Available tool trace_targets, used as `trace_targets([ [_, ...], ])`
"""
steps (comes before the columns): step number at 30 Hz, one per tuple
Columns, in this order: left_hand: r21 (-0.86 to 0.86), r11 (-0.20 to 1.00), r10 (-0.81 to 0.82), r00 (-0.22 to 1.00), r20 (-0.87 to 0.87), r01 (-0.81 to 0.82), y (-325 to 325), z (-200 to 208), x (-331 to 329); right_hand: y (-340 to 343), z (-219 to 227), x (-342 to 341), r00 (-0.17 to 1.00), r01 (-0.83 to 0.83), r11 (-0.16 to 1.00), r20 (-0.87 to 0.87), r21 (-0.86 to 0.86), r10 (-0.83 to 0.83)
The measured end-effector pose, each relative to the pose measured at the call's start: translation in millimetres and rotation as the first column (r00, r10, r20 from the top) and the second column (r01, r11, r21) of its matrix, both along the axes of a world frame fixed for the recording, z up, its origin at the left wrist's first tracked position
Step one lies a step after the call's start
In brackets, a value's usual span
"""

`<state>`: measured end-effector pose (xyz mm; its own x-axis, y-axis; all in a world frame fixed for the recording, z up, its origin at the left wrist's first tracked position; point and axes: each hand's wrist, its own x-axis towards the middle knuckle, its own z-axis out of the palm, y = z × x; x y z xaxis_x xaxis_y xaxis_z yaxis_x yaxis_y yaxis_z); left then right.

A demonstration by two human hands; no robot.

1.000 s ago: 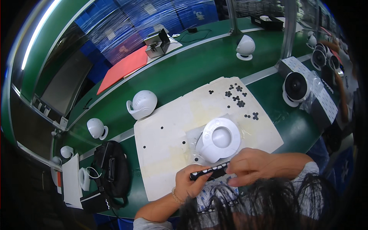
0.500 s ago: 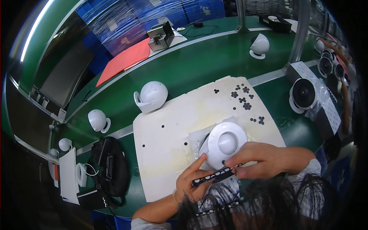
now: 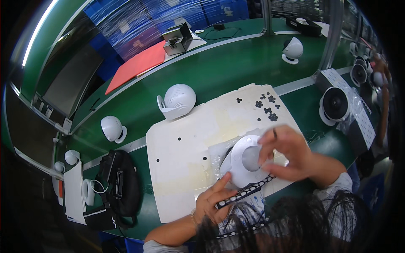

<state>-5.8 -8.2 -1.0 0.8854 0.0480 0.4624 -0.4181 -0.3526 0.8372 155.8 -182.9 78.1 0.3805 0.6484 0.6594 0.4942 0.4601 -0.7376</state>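
Note:
A white rounded device lies on a translucent plastic bag (image 3: 214, 170), its ring-shaped base (image 3: 241, 162) facing up. My left hand (image 3: 213, 200) is closed on a black strip (image 3: 246, 192) with a row of pale round spots, which lies along the near edge of the base; a fingertip points toward the base. Over the right side of the base, my right hand (image 3: 289, 154) is raised and blurred. Its thumb and fingertips come close together in a pinch; whatever sits between them is hidden. A patterned sheet (image 3: 247, 209) lies below the strip, partly covered by hair.
Black dots (image 3: 273, 117) lie in clusters on the cream board (image 3: 177, 181). Similar white devices (image 3: 179, 101) stand on the green surface behind. A black-fronted device (image 3: 334, 105) and a long box (image 3: 358, 114) are at right, a black bag (image 3: 126, 185) at left.
My right hand has left the strip and risen over the base. My left hand stays by the strip. Several white devices on the green surface behind have shifted to the right.

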Motion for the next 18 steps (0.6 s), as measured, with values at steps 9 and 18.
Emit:
trace_targets([
  [9, 0.061, 0.995, 0.079, 0.995, -0.067, -0.074, 0, 16, 2, -6, 0, -8, 0.832, -0.270, 0.827, 0.312, -0.493, 0.458],
  [18, 0.004, 0.997, 0.078, 0.995, -0.059, -0.078, 3, 1, 0, -7, 11, 6, 0.851, -0.423, 0.793, 0.110, -0.438, 0.514],
])
